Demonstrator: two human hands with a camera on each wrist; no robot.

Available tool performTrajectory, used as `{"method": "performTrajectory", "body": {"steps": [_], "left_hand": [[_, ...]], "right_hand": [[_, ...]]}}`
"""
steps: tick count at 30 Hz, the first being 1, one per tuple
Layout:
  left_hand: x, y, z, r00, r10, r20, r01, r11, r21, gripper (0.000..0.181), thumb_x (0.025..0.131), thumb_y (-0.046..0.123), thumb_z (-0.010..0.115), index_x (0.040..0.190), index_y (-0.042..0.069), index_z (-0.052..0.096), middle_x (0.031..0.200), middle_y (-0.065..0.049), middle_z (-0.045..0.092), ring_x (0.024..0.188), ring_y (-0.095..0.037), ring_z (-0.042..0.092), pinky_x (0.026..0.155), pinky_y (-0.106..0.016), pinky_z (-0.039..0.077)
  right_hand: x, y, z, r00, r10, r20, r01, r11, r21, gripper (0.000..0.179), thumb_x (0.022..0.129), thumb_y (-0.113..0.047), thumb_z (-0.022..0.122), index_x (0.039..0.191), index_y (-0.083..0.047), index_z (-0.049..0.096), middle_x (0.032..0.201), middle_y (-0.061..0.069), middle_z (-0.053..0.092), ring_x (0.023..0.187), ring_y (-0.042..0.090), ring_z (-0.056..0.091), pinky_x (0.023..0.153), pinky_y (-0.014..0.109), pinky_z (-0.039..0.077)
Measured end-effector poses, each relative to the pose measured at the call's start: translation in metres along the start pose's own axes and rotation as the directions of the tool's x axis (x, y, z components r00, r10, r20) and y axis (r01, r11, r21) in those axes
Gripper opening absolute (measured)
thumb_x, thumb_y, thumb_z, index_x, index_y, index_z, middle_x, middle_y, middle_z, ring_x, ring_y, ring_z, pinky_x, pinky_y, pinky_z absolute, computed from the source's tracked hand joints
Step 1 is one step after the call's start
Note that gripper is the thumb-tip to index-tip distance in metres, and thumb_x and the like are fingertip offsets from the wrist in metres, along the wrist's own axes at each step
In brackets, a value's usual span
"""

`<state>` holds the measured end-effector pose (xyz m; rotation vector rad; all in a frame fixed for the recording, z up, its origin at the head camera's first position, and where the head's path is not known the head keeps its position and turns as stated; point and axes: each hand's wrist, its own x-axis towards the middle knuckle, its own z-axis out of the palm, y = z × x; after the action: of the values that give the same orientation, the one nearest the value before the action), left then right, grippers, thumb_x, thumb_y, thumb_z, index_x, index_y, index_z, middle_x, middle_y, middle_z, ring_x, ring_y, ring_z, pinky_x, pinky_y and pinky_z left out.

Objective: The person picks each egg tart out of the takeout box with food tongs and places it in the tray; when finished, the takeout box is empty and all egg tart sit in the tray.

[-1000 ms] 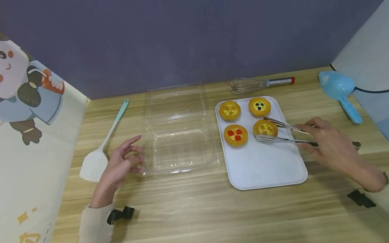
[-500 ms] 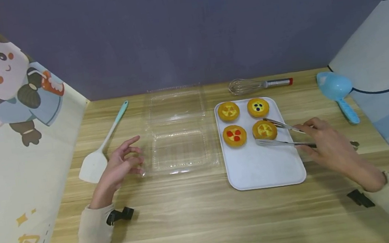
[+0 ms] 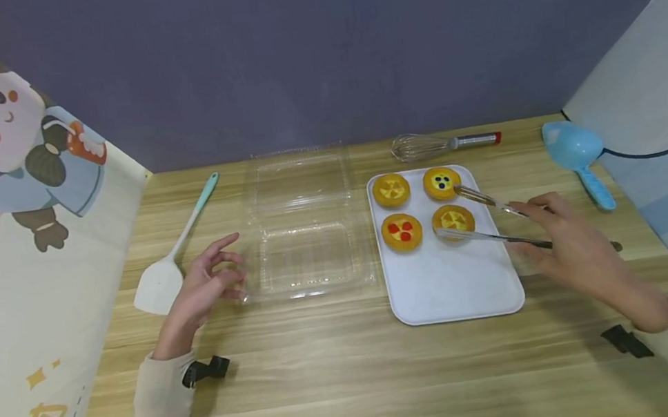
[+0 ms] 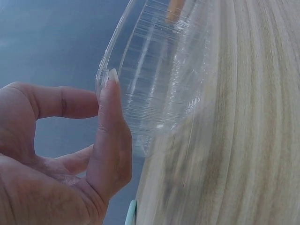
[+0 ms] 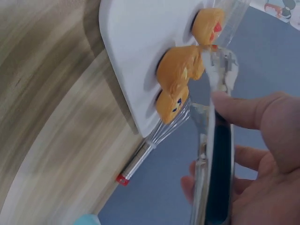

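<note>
My left hand [image 3: 211,279] pinches the left rim of an open clear plastic container [image 3: 309,257], thumb on one side and a finger on the other in the left wrist view. With my right hand [image 3: 577,251] I hold metal tongs [image 3: 494,237], their arms spread over the white tray [image 3: 457,291]. One tong tip overlaps the front right egg tart [image 3: 452,215]; the other is right at the edge of the tart with dark berries [image 3: 438,178]. Beside them on the tray sit a tart with red pieces [image 3: 402,233] and a yellow-topped tart [image 3: 391,191].
A white spatula [image 3: 161,282] with a mint handle lies left of the container. Behind the tray is a whisk [image 3: 433,145], and a blue scoop [image 3: 577,147] lies at the far right. A dark wall backs the wooden table [image 3: 331,389], with printed side panels.
The tongs have lifted off the sides of the front right tart and spread wider, the far tip moving toward the berry tart. My right hand has shifted slightly right. The left hand keeps its place.
</note>
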<state>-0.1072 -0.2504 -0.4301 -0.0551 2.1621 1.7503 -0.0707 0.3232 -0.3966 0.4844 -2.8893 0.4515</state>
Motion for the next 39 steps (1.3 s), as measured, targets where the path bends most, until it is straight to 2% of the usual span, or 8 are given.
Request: {"method": "performTrajectory", "body": {"steps": [8,11,14,17,21,28,34,39], "left_hand": [[0.000,0.000,0.000,1.000,0.000,0.006,0.000,1.000,-0.012,0.079,0.096,-0.007,0.057,0.165,0.009,0.025,0.126,-0.014,0.050,0.084,-0.017,0.069,0.071,-0.032,0.069],[0.000,0.000,0.000,1.000,0.002,0.007,-0.002,1.000,-0.009,0.079,0.096,-0.007,0.058,0.165,0.009,0.025,0.126,-0.014,0.050,0.084,-0.017,0.069,0.071,-0.032,0.069],[-0.001,-0.001,-0.001,1.000,0.004,0.007,-0.004,1.000,-0.003,0.078,0.096,-0.007,0.058,0.165,0.009,0.025,0.126,-0.015,0.050,0.083,-0.018,0.069,0.071,-0.033,0.069],[-0.001,-0.001,-0.001,1.000,0.004,0.008,-0.004,1.000,0.004,0.078,0.096,-0.006,0.057,0.165,0.009,0.025,0.127,-0.017,0.049,0.084,-0.018,0.069,0.071,-0.032,0.069],[-0.001,-0.001,0.000,1.000,0.005,0.011,-0.005,1.000,0.019,0.077,0.096,-0.005,0.057,0.165,0.009,0.025,0.128,-0.019,0.049,0.086,-0.019,0.069,0.072,-0.032,0.069],[-0.001,-0.002,0.000,1.000,0.011,0.015,-0.012,0.999,0.032,0.077,0.096,-0.005,0.056,0.165,0.009,0.025,0.128,-0.020,0.049,0.087,-0.019,0.070,0.075,-0.033,0.069],[-0.001,-0.003,-0.001,1.000,0.012,0.008,-0.013,0.999,0.040,0.078,0.096,-0.005,0.057,0.165,0.009,0.025,0.127,-0.018,0.050,0.088,-0.017,0.070,0.072,-0.032,0.069],[0.000,-0.001,0.000,1.000,0.015,0.000,-0.015,0.999,0.050,0.077,0.096,-0.005,0.057,0.165,0.009,0.026,0.127,-0.019,0.050,0.088,-0.018,0.070,0.070,-0.032,0.068]], "right_hand": [[0.005,0.031,0.004,0.989,-0.018,-0.147,0.026,0.998,0.053,0.069,0.072,-0.003,0.092,0.135,0.005,0.065,0.117,0.027,0.059,0.089,0.035,0.058,0.066,0.022,0.037],[0.006,0.048,0.006,0.985,0.017,-0.169,-0.007,0.998,0.058,0.064,0.077,-0.008,0.091,0.134,0.006,0.065,0.116,0.029,0.059,0.082,0.030,0.052,0.062,0.019,0.030],[0.006,0.065,0.009,0.982,0.051,-0.180,-0.042,0.998,0.050,0.059,0.081,-0.014,0.089,0.131,0.008,0.065,0.116,0.032,0.059,0.074,0.032,0.053,0.056,0.021,0.031],[0.004,0.080,0.011,0.982,0.106,-0.154,-0.100,0.994,0.050,0.058,0.085,-0.019,0.086,0.128,0.011,0.064,0.119,0.039,0.058,0.072,0.043,0.058,0.052,0.030,0.038],[0.001,0.094,0.014,0.975,0.197,-0.099,-0.193,0.980,0.048,0.058,0.088,-0.023,0.081,0.128,0.014,0.061,0.119,0.045,0.056,0.085,0.054,0.059,0.055,0.042,0.042],[0.001,0.103,0.024,0.961,0.259,-0.097,-0.257,0.966,0.029,0.056,0.088,-0.025,0.079,0.126,0.013,0.062,0.096,0.036,0.059,0.072,0.038,0.052,0.051,0.030,0.032],[0.004,0.107,0.032,0.951,0.307,-0.018,-0.306,0.951,0.047,0.063,0.089,-0.032,0.081,0.130,0.013,0.061,0.104,0.037,0.060,0.085,0.044,0.057,0.056,0.030,0.038],[0.004,0.109,0.036,0.950,0.313,0.000,-0.312,0.948,0.063,0.067,0.088,-0.035,0.082,0.130,0.013,0.062,0.111,0.040,0.063,0.091,0.049,0.062,0.059,0.032,0.043]]}}
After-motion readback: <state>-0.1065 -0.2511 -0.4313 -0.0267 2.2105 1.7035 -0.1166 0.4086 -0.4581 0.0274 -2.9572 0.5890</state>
